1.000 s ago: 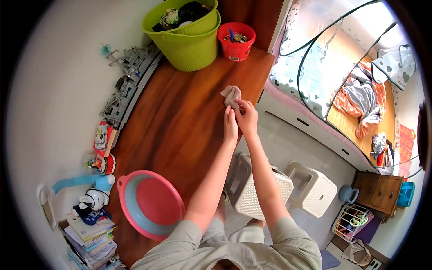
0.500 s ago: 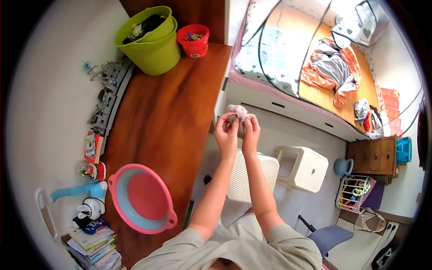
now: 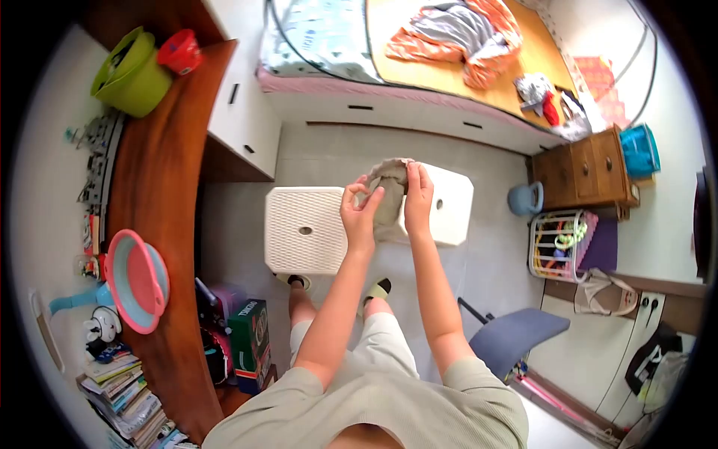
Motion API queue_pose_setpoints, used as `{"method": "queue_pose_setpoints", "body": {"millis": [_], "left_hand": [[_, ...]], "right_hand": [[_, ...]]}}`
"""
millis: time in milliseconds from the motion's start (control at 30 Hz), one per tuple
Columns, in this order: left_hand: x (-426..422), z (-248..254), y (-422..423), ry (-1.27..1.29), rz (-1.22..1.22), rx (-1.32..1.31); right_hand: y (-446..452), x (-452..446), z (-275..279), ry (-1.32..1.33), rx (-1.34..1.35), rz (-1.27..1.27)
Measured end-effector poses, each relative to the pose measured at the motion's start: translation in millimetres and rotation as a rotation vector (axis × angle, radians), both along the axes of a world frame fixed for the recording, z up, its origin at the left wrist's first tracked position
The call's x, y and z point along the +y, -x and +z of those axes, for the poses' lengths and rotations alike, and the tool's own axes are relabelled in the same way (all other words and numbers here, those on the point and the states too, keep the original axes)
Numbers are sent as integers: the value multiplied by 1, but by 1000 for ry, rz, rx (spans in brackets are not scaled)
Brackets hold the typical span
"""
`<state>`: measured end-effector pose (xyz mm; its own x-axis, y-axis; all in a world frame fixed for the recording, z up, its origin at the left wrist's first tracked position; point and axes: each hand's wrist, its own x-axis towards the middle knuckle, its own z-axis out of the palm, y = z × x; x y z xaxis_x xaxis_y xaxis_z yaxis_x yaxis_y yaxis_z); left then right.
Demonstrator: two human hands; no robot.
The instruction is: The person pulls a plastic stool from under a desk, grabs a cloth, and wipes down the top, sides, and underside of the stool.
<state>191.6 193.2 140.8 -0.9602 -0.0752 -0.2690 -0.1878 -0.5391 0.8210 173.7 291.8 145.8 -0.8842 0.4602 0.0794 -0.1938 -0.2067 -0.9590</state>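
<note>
A soft, grey-beige cloth item (image 3: 389, 200) with a pinkish rim hangs between my hands, above the right-hand white stool. Whether it is a sock, a cap or something else I cannot tell. My right hand (image 3: 419, 196) pinches the rim at its upper right corner, fingers closed. At the left side of the cloth is my left hand (image 3: 360, 215), its thumb and curled fingers closed at the edge. The cloth's top is spread into a curved opening, and its lower part droops below my fingers.
Two white plastic stools, a left one (image 3: 305, 239) and a right one (image 3: 449, 206), stand before me. On the wooden desk (image 3: 161, 172) are a pink basin (image 3: 114, 262) and a green bucket (image 3: 138, 86). A grey chair (image 3: 516, 338) is at right; a bed (image 3: 419, 71) lies ahead.
The bunched cloth has been opened out and now hangs down between my hands. My view has turned right, away from the desk, and both stools now lie directly ahead.
</note>
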Motion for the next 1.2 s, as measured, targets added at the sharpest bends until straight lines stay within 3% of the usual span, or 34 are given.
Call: {"method": "queue_pose_setpoints", "body": {"millis": [100,267,433,567,633,700,800,900,1033,1067,1167,1200], "left_hand": [[38,-15,-27,53,-246,-83],[54,-60,-41,-36,-676,-315],[54,-72,-34,-41,-1050,-486],[61,-99,-38,296,-1008,-291],[62,-100,-40,336,-849,-243],[61,-125,-40,353,-757,-98],[56,-151,-37,938,-683,331],[71,-167,-37,840,-728,237],[112,-184,-32,403,-649,154],[120,-196,-28,407,-656,141],[150,-204,-18,441,-576,144],[152,-208,-14,558,-619,-57]], "right_hand": [[-34,54,-17,-45,-104,-78],[-70,102,-37,205,-189,-173],[-88,120,-55,413,-216,-147],[-112,110,-49,526,-188,-65],[-129,115,-87,368,-280,-59],[-136,116,-108,379,-316,-98],[-147,124,-133,194,-351,-166],[-148,139,-163,6,-282,-193],[-138,176,-179,-24,-387,-127],[-129,186,-184,-14,-284,-150],[-107,229,-224,-102,-347,-132],[-97,239,-230,-25,-317,-105]]}}
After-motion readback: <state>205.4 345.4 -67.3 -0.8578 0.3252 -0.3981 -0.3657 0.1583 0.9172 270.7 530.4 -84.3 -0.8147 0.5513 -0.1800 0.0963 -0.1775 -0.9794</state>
